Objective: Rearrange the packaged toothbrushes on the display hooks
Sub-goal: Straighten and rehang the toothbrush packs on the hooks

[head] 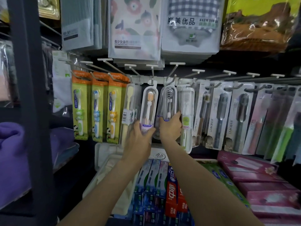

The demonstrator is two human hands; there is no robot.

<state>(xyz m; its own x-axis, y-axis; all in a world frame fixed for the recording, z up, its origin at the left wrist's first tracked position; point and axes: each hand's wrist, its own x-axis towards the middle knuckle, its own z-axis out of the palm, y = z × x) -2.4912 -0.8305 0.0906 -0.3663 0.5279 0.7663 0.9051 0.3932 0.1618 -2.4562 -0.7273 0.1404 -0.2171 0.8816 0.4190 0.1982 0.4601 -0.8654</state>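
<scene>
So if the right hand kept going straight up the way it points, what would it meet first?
Probably nothing new: the right hand already grips the clear toothbrush case with the dark-bristled brush. Straight up lies its display hook; depth is unclear.

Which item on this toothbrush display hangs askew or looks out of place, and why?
The clear case with the dark-bristled brush, gripped at its base by the right hand, tilts with its bottom swung left, while its neighbours hang straight. The left hand grips the orange-bristled brush case, which hangs upright. Nothing looks damaged.

"BATH TOWEL" on checked towel pack [192, 26]; "LMK" on toothbrush card [211, 128].
</scene>
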